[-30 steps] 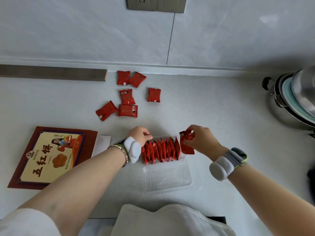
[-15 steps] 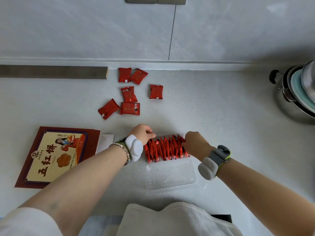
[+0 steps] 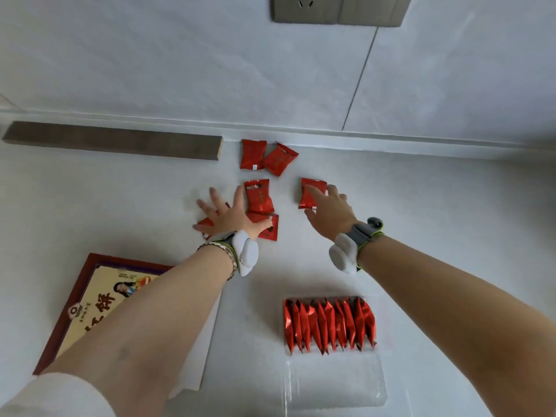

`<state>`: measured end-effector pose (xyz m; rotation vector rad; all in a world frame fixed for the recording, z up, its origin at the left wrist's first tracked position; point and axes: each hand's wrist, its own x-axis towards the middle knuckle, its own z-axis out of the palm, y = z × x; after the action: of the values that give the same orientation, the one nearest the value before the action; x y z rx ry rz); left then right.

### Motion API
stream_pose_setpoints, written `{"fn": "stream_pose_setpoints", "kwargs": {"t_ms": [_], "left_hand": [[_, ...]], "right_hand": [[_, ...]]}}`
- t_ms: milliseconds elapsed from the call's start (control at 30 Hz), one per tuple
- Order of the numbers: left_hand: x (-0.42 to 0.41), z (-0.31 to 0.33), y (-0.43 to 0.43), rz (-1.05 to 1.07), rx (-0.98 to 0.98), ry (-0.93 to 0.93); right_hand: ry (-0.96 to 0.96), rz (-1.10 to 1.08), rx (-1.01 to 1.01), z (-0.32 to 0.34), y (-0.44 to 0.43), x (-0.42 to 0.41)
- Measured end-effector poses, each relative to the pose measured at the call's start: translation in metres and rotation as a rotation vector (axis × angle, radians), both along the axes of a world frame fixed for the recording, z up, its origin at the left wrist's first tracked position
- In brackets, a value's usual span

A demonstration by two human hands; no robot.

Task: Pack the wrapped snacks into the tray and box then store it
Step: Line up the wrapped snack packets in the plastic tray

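Both hands had left the tray (image 3: 334, 383) and reached beyond it across the surface (image 3: 436, 224). Nearest lay the tray's upright packed row (image 3: 329, 325). Beyond it, the left hand (image 3: 231, 216), fingers spread, covered two loose snacks (image 3: 264, 225); the right hand (image 3: 329, 215), unclosed, touched a snack (image 3: 311, 192) lying lengthwise away from the tray.

Glossy foil snacks (image 3: 329, 325) in clear plastic tray (image 3: 337, 386).

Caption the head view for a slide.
Both open hands, left hand and right hand, reach for loose red wrapped snacks.
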<state>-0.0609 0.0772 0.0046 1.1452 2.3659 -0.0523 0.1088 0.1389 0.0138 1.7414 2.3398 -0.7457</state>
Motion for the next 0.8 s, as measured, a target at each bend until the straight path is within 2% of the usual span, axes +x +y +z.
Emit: {"fn": "stream_pose_setpoints", "kwargs": {"t_ms": [100,233,367,467,567,667,733,800], "left_hand": [[-0.016,-0.013,0.007,0.046,-0.138,-0.070],[-0.008,-0.025,0.008,0.007,-0.119,-0.066],[0.004,-0.024,0.006,0.001,-0.117,-0.066],[0.005,-0.023,0.001,0.013,-0.191,-0.162],[0.007,-0.017,-0.007,0.101,-0.142,-0.304],[0.016,-0.001,-0.019,0.363,0.002,-0.629],[0.028,0.013,-0.030,0.582,0.065,-0.842],[0.042,0.025,-0.041,0.644,0.129,-0.984]], "right_hand": [[-0.070,0.026,-0.044,-0.020,0.018,-0.017],[-0.154,0.124,-0.016,-0.035,0.023,-0.022],[-0.126,0.154,0.057,-0.035,0.011,-0.019],[0.018,0.112,0.077,-0.030,-0.003,-0.010],[0.202,-0.007,0.018,-0.021,-0.020,-0.001],[0.390,-0.204,-0.090,-0.010,-0.040,0.013],[0.491,-0.278,-0.028,0.000,-0.056,0.028],[0.614,-0.294,0.072,0.010,-0.071,0.039]]}}
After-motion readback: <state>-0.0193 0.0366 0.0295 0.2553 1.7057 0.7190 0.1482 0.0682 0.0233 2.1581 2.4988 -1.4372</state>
